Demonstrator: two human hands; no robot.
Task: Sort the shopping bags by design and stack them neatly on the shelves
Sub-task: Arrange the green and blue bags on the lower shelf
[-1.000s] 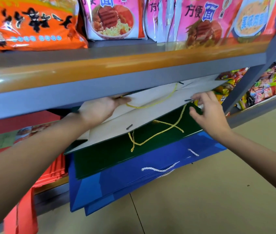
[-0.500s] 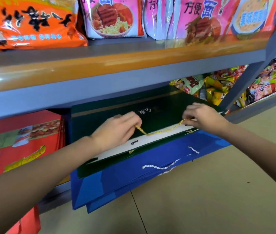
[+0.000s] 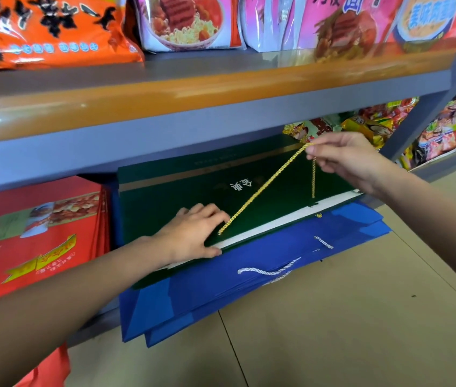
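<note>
We are pressing our left hand (image 3: 193, 233) flat-fingered on the green shopping bag (image 3: 165, 202) lying atop the blue bags (image 3: 221, 283) on the lower shelf, while our right hand (image 3: 344, 157) is pinching its gold rope handle (image 3: 263, 188).

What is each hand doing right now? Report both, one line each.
Left hand: open, fingers flat, pressing on the green bag.
Right hand: closed, pinching the gold cord handle and lifting it.
</note>
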